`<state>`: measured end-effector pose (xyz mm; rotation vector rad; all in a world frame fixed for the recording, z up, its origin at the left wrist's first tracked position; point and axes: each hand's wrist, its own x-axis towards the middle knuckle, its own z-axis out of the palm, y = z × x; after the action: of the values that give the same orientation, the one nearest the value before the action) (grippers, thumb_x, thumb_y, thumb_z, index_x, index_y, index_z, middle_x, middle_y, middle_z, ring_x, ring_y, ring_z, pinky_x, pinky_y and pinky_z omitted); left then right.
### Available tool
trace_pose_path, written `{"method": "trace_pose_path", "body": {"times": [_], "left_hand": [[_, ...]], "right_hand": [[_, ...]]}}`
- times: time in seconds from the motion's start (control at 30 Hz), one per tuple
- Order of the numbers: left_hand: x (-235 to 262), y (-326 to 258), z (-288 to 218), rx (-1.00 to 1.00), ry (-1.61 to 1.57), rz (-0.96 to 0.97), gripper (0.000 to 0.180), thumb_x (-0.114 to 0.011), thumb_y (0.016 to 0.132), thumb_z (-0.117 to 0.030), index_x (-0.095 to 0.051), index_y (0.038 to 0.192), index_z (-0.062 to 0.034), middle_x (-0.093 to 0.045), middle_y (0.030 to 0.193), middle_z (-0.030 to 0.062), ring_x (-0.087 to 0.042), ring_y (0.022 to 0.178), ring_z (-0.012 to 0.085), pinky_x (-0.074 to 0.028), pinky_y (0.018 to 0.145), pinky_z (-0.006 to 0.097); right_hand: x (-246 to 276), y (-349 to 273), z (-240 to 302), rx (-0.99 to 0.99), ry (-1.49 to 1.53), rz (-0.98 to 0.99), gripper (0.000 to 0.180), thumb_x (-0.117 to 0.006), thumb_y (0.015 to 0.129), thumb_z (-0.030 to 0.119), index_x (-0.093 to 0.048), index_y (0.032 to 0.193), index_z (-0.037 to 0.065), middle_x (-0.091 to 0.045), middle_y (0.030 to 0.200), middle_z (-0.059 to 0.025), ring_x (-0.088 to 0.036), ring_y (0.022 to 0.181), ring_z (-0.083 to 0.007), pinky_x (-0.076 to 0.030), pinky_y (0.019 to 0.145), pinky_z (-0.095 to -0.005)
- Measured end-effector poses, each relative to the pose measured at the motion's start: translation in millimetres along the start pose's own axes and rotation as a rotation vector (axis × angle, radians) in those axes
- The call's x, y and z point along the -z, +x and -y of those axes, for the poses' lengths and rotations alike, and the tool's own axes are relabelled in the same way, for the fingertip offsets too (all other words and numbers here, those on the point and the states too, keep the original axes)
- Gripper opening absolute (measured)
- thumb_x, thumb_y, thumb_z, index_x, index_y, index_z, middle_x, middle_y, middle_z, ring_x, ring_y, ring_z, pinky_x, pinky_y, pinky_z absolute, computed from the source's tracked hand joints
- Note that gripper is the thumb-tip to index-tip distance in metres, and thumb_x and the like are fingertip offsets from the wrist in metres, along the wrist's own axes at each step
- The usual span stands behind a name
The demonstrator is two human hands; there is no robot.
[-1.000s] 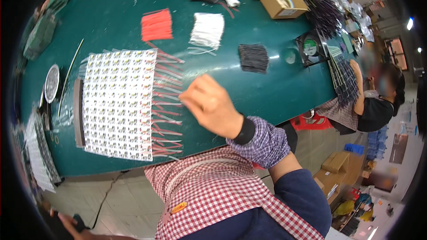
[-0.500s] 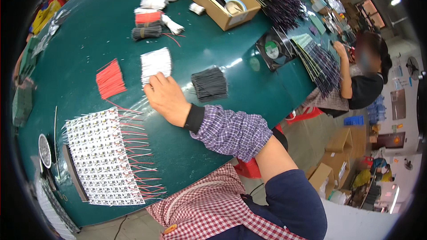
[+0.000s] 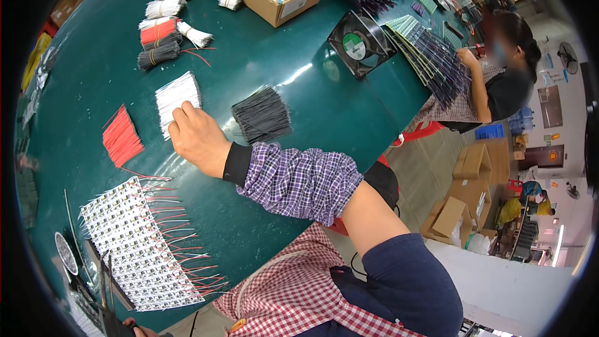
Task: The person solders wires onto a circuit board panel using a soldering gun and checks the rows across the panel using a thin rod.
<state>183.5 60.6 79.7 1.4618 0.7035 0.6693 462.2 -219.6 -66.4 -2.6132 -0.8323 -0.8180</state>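
My right hand (image 3: 198, 139), its fingers bent and pressed together, is at the near end of a pile of short white wires (image 3: 178, 95). The fingertips are partly hidden. My left hand (image 3: 142, 331) shows only a little at the lower edge, closed around dark tweezers (image 3: 107, 290) that point upward. Beside the tweezers lies a white panel of small circuit boards (image 3: 134, 246), with red and white wires sticking out along its right side. Red wires (image 3: 123, 138) lie left of the white pile, and dark grey wires (image 3: 262, 115) lie right of it.
Banded wire bundles (image 3: 159, 40) lie farther back, near a cardboard box (image 3: 274, 0) holding tape. A black fan (image 3: 359, 43) stands at the right, by striped strips with dark wires (image 3: 430, 56). A dark bar (image 3: 109, 274) edges the panel. A co-worker (image 3: 505, 75) sits at the right.
My left hand and the tweezers have come into view at the lower left. My right hand stays at the white wires. The whole view has shifted, moving the table's things leftward.
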Motion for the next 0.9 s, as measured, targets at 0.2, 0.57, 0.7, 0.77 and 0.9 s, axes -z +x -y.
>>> {"method": "trace_pose_path", "body": {"times": [0.2, 0.57, 0.7, 0.77, 0.9], "left_hand": [[5.0, -14.5, -15.2, 0.060, 0.052, -0.096, 0.026, -0.074, 0.076, 0.007, -0.062, 0.098, 0.0002, -0.056, 0.072, 0.0056, -0.048, 0.061, 0.0146, -0.039, 0.057, 0.028], [4.0, -15.5, -7.0, -0.003, 0.001, -0.091, 0.016, -0.070, 0.077, 0.012, -0.061, 0.087, 0.0029, -0.057, 0.069, 0.0071, -0.046, 0.053, 0.0144, -0.037, 0.051, 0.029], [45.0, -2.7, 17.2, -0.042, 0.033, 0.008, 0.030, -0.065, 0.092, -0.003, -0.059, 0.118, 0.0082, -0.060, 0.090, 0.0053, -0.040, 0.057, 0.0048, -0.031, 0.048, 0.021], [27.0, -8.4, 14.7, 0.005, -0.048, -0.009, 0.032, -0.062, 0.093, -0.004, -0.054, 0.121, 0.0104, -0.055, 0.075, 0.0048, -0.043, 0.055, 0.0070, -0.033, 0.052, 0.019], [17.2, -11.5, 13.3, -0.032, -0.052, 0.006, 0.033, -0.062, 0.091, -0.003, -0.052, 0.120, 0.0091, -0.059, 0.097, 0.0138, -0.043, 0.054, 0.0077, -0.033, 0.047, 0.020]], "right_hand": [[0.7, 18.8, 17.0, 0.025, 0.053, -0.048, 0.010, -0.062, 0.068, 0.010, -0.061, 0.070, 0.001, -0.052, 0.080, -0.0107, -0.050, 0.087, -0.0259, -0.047, 0.066, -0.0325], [1.3, 16.4, 13.8, 0.035, 0.072, -0.083, 0.009, -0.061, 0.069, 0.008, -0.053, 0.071, 0.006, -0.053, 0.075, -0.0094, -0.055, 0.081, -0.0243, -0.049, 0.063, -0.0321], [4.3, 19.1, 10.6, 0.031, 0.071, -0.040, 0.011, -0.060, 0.071, 0.004, -0.054, 0.079, 0.006, -0.051, 0.078, -0.0092, -0.055, 0.080, -0.0243, -0.050, 0.067, -0.0324], [4.8, 17.2, 7.4, 0.037, 0.082, -0.034, 0.011, -0.059, 0.072, 0.002, -0.057, 0.083, 0.004, -0.053, 0.080, -0.0100, -0.056, 0.082, -0.0257, -0.050, 0.070, -0.0343], [17.7, 19.1, 8.3, 0.041, 0.159, 0.043, 0.016, -0.059, 0.072, -0.004, -0.059, 0.087, 0.002, -0.054, 0.085, -0.0105, -0.055, 0.084, -0.0277, -0.050, 0.073, -0.0364]]}}
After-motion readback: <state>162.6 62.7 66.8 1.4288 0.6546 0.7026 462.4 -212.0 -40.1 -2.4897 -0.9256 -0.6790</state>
